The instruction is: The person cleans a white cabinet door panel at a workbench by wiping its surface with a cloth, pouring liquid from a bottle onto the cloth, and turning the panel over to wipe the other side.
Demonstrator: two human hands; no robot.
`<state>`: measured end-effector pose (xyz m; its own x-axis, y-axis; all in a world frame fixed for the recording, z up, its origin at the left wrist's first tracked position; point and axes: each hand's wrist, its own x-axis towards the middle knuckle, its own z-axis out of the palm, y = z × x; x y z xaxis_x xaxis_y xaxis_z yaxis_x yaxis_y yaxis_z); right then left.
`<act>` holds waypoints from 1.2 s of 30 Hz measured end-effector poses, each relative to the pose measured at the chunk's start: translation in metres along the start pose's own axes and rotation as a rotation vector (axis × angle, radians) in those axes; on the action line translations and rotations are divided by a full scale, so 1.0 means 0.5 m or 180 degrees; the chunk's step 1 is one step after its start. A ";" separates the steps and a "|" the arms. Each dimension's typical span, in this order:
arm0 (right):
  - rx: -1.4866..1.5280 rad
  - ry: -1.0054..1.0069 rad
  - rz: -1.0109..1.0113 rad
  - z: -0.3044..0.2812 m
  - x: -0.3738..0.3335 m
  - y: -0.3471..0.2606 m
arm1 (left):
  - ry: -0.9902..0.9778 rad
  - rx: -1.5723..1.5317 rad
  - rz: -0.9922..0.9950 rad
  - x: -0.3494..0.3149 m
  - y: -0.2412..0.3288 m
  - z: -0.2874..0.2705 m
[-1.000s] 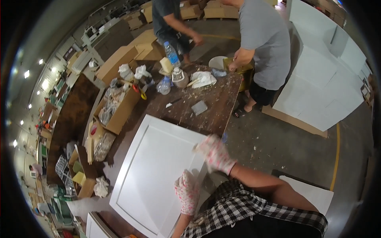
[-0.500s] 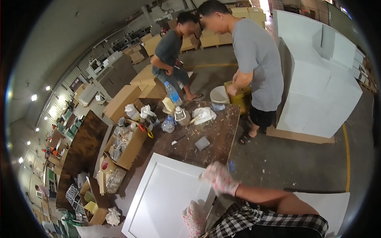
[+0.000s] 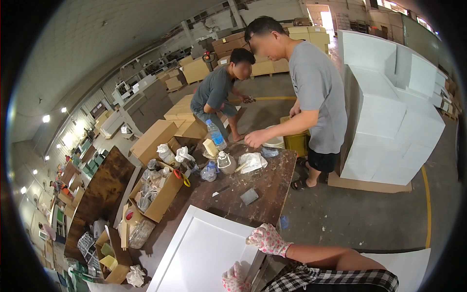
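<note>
One white panel (image 3: 206, 248) lies flat on brown surface (image 3: 275, 182), presumably for support. Right hand (image 3: 269, 240) at far right corner, fingers curled, likely steadying; left hand (image 3: 236, 279) by right border, fingers bent. Clamping, either hand: can't tell.

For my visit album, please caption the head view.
Gloved left hand and right hand at a white framed panel on a cluttered brown table.

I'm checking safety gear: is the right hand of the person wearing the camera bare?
No, the right hand wears a white glove with pink spots.
</note>
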<state>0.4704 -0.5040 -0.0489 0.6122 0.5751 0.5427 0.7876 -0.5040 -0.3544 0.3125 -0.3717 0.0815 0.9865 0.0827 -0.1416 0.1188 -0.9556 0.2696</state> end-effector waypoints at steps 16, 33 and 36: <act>0.0336 0.0430 0.1115 -0.033 0.020 0.113 | 0.0271 0.0099 -0.0140 0.036 -0.081 0.144; 0.0752 0.0250 0.1205 -0.040 0.025 0.103 | 0.0601 -0.0078 0.0163 0.022 -0.084 0.138; 0.0623 0.0309 0.0294 -0.055 0.021 0.025 | 0.0567 -0.0107 0.0139 0.019 -0.084 0.136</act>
<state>0.4848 -0.5219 -0.0266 0.6801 0.4629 0.5685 0.7329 -0.4117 -0.5416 0.3094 -0.3497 0.0040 0.9948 0.0931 0.0409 0.0763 -0.9497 0.3038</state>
